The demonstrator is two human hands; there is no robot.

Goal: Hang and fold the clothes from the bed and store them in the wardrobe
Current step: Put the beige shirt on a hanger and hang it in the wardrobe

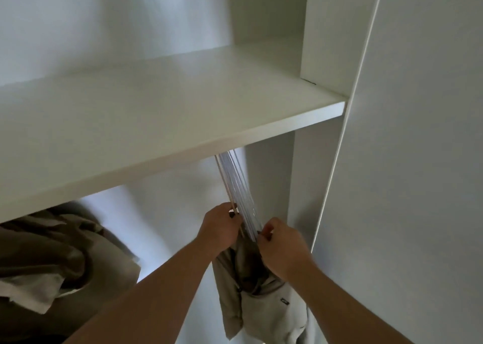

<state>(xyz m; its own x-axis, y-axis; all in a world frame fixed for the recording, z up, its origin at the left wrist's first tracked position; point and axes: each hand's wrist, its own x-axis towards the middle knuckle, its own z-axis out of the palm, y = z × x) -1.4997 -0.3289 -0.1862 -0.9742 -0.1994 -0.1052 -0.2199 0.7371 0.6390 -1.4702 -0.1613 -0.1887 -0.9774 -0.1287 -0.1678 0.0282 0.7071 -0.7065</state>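
A bunch of several white hangers [236,187] hangs under the white wardrobe shelf [162,124], their tops hidden behind the shelf edge. My left hand [220,227] grips the left side of the bunch at its lower end. My right hand [281,241] pinches the right side of the same bunch. A beige hoodie [258,304] hangs below both hands, between my forearms.
Beige and white clothes [47,255] hang or lie bunched at the lower left under the shelf. A white wardrobe door or side panel [407,160] stands close on the right. The upper compartment's inner wall [326,30] rises at the back right.
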